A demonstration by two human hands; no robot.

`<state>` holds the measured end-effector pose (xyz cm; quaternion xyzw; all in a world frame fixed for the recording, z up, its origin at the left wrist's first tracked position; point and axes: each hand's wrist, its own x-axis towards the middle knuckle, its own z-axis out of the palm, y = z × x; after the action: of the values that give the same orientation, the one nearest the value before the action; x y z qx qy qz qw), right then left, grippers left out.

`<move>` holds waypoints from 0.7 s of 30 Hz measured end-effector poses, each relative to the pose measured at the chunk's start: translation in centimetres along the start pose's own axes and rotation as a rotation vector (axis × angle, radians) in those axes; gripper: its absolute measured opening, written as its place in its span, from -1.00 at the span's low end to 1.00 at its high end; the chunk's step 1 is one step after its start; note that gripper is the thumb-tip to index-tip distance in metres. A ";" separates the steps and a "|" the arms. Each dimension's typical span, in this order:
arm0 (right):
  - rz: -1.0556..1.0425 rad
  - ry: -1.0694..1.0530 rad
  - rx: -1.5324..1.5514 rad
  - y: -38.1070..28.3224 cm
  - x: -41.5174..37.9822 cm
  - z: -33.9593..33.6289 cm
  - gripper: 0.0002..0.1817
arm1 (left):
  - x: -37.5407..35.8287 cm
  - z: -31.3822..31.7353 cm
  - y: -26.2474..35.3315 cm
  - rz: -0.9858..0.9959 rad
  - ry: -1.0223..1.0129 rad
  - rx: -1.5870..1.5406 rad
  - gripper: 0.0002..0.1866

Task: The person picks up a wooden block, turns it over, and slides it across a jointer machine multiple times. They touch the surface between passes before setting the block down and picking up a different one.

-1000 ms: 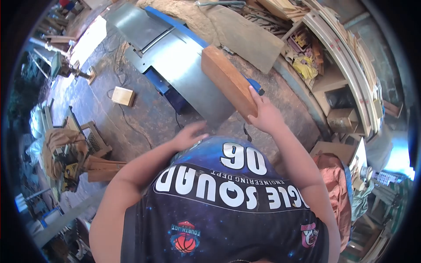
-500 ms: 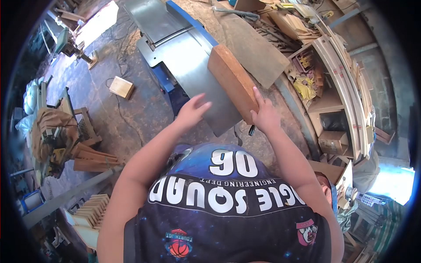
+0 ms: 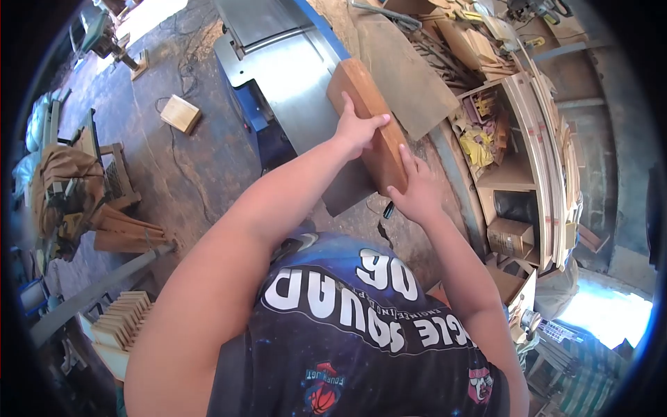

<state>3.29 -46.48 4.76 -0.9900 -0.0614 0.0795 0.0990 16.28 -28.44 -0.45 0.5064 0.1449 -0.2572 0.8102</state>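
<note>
A reddish-brown wooden board stands on the metal bed of a jointer, in line with its blue fence. My left hand grips the board near its middle, fingers along the left face and thumb across the top edge. At the board's near end, my right hand holds on, with fingers along the right side and thumb at the end. The undersides of both hands are partly hidden. A small dark handle shows below the near end of the bed.
A pale wooden block lies on the floor to the left, with a cord by it. On the right is a wooden shelf unit holding scraps and a box. A flat brown sheet lies beyond the fence. A stack of slats sits lower left.
My left hand has moved right and forward from above the bed and taken hold of the board. My right hand stays at the near end. The view has shifted slightly.
</note>
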 end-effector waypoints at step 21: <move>0.133 -0.143 -0.141 -5.0 10.0 -1.5 0.07 | 5.2 -3.4 5.8 0.050 0.077 0.086 0.43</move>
<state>12.78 -40.55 5.81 -0.9882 -0.0079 0.1518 0.0188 23.90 -24.74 -0.23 0.5538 0.1520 -0.2234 0.7876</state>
